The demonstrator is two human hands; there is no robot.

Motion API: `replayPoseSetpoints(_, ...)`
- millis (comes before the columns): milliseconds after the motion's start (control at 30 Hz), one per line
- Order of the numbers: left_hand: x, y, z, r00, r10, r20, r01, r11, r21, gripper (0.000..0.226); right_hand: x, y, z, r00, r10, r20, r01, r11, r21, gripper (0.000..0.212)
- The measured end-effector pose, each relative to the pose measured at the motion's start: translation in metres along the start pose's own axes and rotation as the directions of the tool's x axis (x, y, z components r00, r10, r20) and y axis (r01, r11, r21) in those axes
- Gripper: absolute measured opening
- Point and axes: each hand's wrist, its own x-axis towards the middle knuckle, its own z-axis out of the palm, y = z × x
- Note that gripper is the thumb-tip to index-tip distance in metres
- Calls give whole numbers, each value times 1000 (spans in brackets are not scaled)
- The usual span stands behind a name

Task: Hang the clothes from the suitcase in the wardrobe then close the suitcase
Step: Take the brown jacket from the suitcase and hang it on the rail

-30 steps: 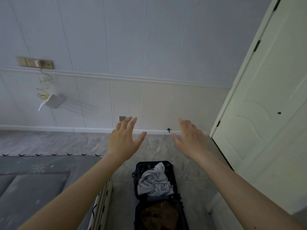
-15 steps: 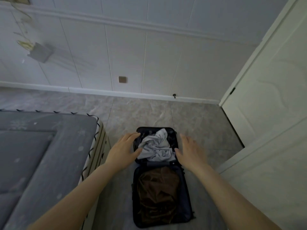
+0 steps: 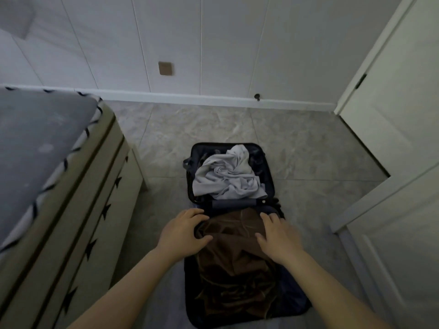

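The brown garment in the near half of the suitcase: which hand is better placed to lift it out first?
Probably the left hand: its fingers already curl around the bunched top edge of the brown garment, while the right hand lies flat and open on it.

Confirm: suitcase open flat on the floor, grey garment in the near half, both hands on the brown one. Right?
Not quite. In the head view the grey garment lies in the far half of the suitcase; the brown garment under the left hand and right hand fills the near half.
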Motion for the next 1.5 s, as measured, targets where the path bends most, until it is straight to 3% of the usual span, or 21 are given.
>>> replayPoseSetpoints(133, 5, -28, 87, 998, 4, 56, -5, 1000, 28, 63, 23, 14, 82, 999, 16, 51, -17, 1000, 24, 90)
replayPoseSetpoints(267, 6, -49, 155, 989, -47, 141, 31, 993, 113, 83, 37, 25, 149, 995, -64, 80, 59, 996, 65, 96)
replayPoseSetpoints(400, 1, -64, 215, 950, -206, 237, 201, 979, 44, 109, 24, 23, 202, 985, -24, 170, 8, 996, 92, 106)
replayPoseSetpoints(533, -8, -68, 250, 903, -312, 294, 350, 933, -83, 123, 15, 17, 224, 997, -27, 70, 28, 1000, -5, 109)
replayPoseSetpoints(600, -6, -66, 255, 884, -359, 299, 429, 878, -213, 133, 21, 17, 223, 999, -38, 7, 39, 998, -48, 104)
replayPoseSetpoints(700, 4, -61, 258, 865, -433, 252, 500, 716, -486, 136, 32, 15, 220, 1000, -24, -13, 23, 996, -83, 96)
replayPoseSetpoints(767, 12, -60, 258, 831, -514, 213, 516, 568, -642, 119, 38, 13, 218, 1000, -20, 10, 21, 994, -108, 80)
replayPoseSetpoints(800, 15, -61, 257, 803, -555, 220, 527, 487, -696, 98, 41, 12, 215, 999, -37, 28, 40, 993, -110, 65)
replayPoseSetpoints(900, 22, -58, 239, 727, -617, 301, 567, 293, -770, 21, 44, 16, 206, 997, -56, 56, 56, 998, -3, 37)
replayPoseSetpoints(933, 25, -55, 226, 721, -622, 306, 550, 243, -799, 11, 45, 18, 199, 997, -46, 56, 43, 997, 67, 38)
replayPoseSetpoints(1033, 47, -37, 181, 735, -620, 274, 405, 79, -911, 16, 53, 20, 170, 998, 30, -53, -9, 935, 355, 34)
replayPoseSetpoints(1100, 67, -18, 140, 772, -601, 207, 297, 54, -953, 11, 62, 15, 139, 980, 127, -151, -17, 816, 578, 23)
replayPoseSetpoints(1167, 84, 3, 98, 817, -564, 125, 210, 88, -974, 11, 67, 7, 104, 963, 228, -143, -52, 681, 731, 20)
replayPoseSetpoints(1300, 98, 43, 9, 867, -498, 18, 74, 94, -993, 12, 66, -2, 19, 922, 319, -218, 16, 532, 847, 24)
replayPoseSetpoints(1400, 94, 77, -60, 868, -493, -50, 7, 113, -994, 8, 48, -3, -60, 888, 345, -305, 115, 476, 872, 26)
replayPoseSetpoints(1500, 88, 113, -126, 857, -503, -115, -48, 145, -988, 12, 30, -5, -128, 881, 367, -298, 119, 438, 891, 18)
